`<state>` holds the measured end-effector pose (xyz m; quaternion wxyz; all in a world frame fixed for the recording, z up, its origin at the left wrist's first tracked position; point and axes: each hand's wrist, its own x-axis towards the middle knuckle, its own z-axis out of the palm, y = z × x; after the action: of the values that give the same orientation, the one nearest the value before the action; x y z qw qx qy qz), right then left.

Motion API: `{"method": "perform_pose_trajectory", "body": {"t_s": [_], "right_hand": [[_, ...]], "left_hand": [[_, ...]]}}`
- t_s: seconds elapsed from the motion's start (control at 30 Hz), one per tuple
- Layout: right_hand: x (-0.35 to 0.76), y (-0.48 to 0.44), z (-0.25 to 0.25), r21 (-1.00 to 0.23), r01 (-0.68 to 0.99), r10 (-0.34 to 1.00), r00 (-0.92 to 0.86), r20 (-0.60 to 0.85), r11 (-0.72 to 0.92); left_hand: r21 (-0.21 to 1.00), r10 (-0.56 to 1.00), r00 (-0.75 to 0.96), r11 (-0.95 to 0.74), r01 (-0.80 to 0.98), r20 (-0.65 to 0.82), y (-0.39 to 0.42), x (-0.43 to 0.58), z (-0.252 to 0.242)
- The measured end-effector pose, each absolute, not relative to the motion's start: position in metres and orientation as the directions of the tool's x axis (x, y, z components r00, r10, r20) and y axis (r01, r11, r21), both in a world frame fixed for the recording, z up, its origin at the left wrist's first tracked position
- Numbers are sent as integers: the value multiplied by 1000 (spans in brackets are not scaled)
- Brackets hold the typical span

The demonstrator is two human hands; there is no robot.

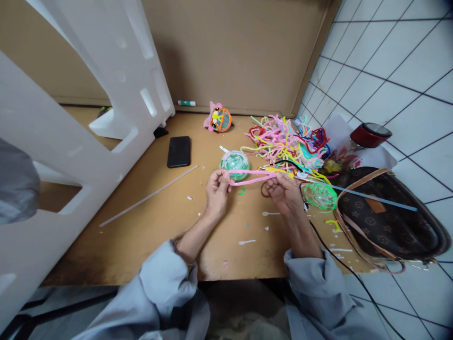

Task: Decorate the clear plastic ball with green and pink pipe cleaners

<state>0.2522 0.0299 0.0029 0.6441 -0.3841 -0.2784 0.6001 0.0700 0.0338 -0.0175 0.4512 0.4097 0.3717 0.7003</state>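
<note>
Between my two hands a pink pipe cleaner [252,173] is stretched level, doubled into a narrow loop above the table. My left hand [217,191] pinches its left end, and my right hand [286,192] pinches the right end. Just behind the loop sits a round clear piece with green and white strands [235,160], partly covered by it. Close behind my right hand lies a yellow tool [279,172] resembling a glue gun, with a long translucent stick [375,196] reaching right. A second round green piece [320,196] lies beside that hand.
A tangled heap of coloured pipe cleaners [283,141] fills the back right, near a red-lidded bottle [368,137] and a brown handbag [385,217]. A black phone [179,151], a thin stick [148,196] and a pink-orange figure [218,118] lie left and behind. A white panel [141,94] borders the left.
</note>
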Motion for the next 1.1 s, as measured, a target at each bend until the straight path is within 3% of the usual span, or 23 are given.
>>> {"method": "perform_pose_trajectory", "body": {"t_s": [0.67, 0.93, 1.1], "right_hand": [[251, 30, 5, -818, -573, 987, 100, -128, -48], [247, 33, -1, -849, -528, 984, 162, -74, 23], [247, 36, 0, -822, -568, 983, 138, -122, -22]], "left_hand": [[899, 935, -262, -314, -304, 238, 37, 68, -25], [903, 916, -300, -347, -253, 268, 40, 64, -23], [907, 923, -289, -331, -259, 254, 43, 64, -26]]}}
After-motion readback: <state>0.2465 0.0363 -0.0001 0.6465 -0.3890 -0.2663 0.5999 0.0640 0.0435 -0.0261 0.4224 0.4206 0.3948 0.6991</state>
